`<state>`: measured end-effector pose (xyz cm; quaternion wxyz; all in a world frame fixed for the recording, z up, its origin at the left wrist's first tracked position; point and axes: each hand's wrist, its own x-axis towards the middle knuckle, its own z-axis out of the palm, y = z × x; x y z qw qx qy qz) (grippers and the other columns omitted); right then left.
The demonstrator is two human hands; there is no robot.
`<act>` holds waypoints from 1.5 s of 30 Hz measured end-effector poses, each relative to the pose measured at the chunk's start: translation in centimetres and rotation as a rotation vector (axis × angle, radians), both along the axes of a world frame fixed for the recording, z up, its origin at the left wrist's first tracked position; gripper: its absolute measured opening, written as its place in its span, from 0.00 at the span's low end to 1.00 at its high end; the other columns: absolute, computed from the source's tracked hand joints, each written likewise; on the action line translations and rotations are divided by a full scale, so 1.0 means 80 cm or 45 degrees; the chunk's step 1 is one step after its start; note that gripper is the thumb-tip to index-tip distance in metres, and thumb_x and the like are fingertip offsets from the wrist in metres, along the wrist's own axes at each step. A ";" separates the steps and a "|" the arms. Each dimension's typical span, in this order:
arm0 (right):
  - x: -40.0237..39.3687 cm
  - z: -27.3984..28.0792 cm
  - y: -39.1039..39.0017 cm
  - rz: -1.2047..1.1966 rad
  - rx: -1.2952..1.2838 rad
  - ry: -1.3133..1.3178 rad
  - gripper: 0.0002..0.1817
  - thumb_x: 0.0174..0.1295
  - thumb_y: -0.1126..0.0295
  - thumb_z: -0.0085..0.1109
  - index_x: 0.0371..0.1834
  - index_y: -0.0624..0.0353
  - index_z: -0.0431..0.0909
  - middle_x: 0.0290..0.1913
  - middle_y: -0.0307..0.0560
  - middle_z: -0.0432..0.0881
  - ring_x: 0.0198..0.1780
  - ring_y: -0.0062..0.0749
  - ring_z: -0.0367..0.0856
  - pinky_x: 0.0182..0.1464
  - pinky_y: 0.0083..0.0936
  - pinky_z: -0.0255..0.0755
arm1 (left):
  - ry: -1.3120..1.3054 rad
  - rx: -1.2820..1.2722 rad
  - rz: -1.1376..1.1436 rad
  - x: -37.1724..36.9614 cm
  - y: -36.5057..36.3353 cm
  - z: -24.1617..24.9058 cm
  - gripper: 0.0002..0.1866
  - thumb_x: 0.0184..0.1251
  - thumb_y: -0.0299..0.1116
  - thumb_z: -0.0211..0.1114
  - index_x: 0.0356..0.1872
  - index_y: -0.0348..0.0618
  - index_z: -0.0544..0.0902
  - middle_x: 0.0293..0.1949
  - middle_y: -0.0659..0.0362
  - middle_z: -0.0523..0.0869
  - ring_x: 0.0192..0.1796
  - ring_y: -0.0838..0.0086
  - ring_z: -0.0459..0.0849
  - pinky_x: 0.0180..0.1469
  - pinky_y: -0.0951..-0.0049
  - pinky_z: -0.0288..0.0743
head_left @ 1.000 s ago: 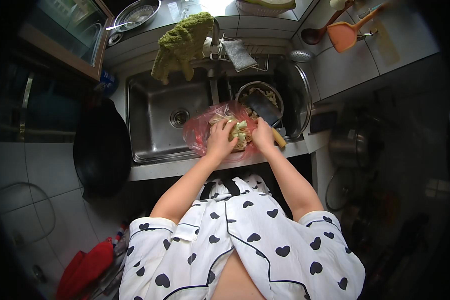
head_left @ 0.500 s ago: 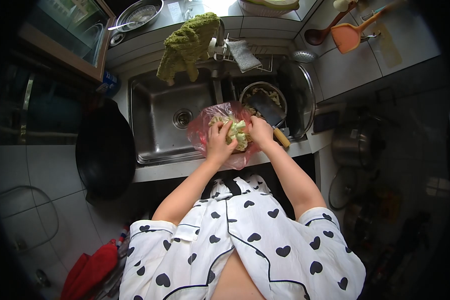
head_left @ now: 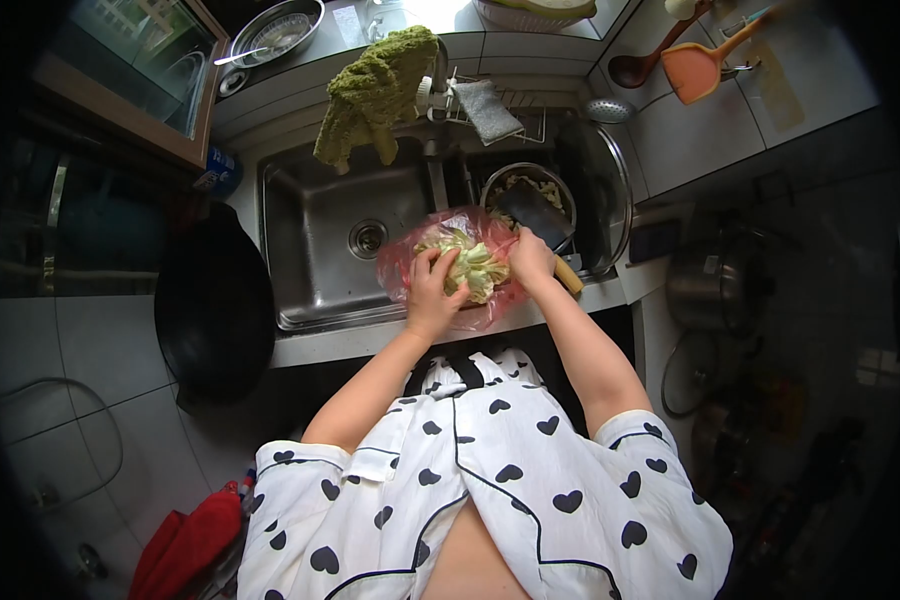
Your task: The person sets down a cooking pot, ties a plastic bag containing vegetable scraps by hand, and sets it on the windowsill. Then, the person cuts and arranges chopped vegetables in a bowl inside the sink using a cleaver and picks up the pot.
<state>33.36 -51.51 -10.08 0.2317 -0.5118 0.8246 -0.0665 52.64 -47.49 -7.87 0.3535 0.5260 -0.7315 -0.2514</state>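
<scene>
A piece of pale green leafy cabbage [head_left: 481,270] lies in a thin pink plastic bag [head_left: 397,264] at the sink's front edge. My left hand [head_left: 432,298] is curved around the cabbage's left side, fingers on the leaves. At the bag's right side, my right hand [head_left: 531,260] is closed on the plastic; its fingertips are partly hidden. Just beyond that hand, a cleaver [head_left: 536,216] with a wooden handle rests across a metal pot [head_left: 570,190] that holds cut pale pieces. My right hand covers part of the handle.
The left sink basin [head_left: 310,215] has a drain [head_left: 368,238]. A green cloth [head_left: 378,90] hangs over the faucet, beside a grey sponge [head_left: 488,110] on a wire rack. A black wok [head_left: 213,310] hangs at left. An orange spatula [head_left: 695,72] and a ladle hang at right.
My left hand has shifted slightly left and down, and more of the cabbage shows. My right hand has moved a little to the right and up, with the bag's edge.
</scene>
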 end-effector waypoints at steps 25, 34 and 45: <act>-0.003 0.113 -0.010 -0.238 -0.454 -1.727 0.07 0.56 0.78 0.42 0.29 0.62 0.73 0.21 0.38 0.73 0.21 0.17 0.69 0.25 0.14 0.63 | 0.017 -0.021 -0.110 -0.033 -0.018 -0.022 0.26 0.45 0.31 0.68 0.51 0.45 0.76 0.49 0.50 0.71 0.53 0.55 0.70 0.57 0.61 0.66; 0.005 0.129 -0.010 -0.204 -0.451 -1.798 0.07 0.56 0.79 0.41 0.29 0.63 0.72 0.20 0.39 0.72 0.22 0.18 0.68 0.25 0.15 0.62 | 0.115 0.059 -0.247 -0.019 -0.035 -0.026 0.27 0.47 0.30 0.68 0.53 0.44 0.74 0.52 0.49 0.71 0.56 0.54 0.69 0.59 0.60 0.64; 0.000 0.150 -0.007 -0.151 -0.293 -1.650 0.06 0.57 0.76 0.45 0.29 0.63 0.74 0.21 0.34 0.72 0.22 0.14 0.67 0.25 0.12 0.61 | -0.367 0.383 0.078 0.053 -0.002 -0.027 0.28 0.50 0.34 0.67 0.55 0.43 0.70 0.55 0.51 0.71 0.58 0.57 0.69 0.55 0.61 0.67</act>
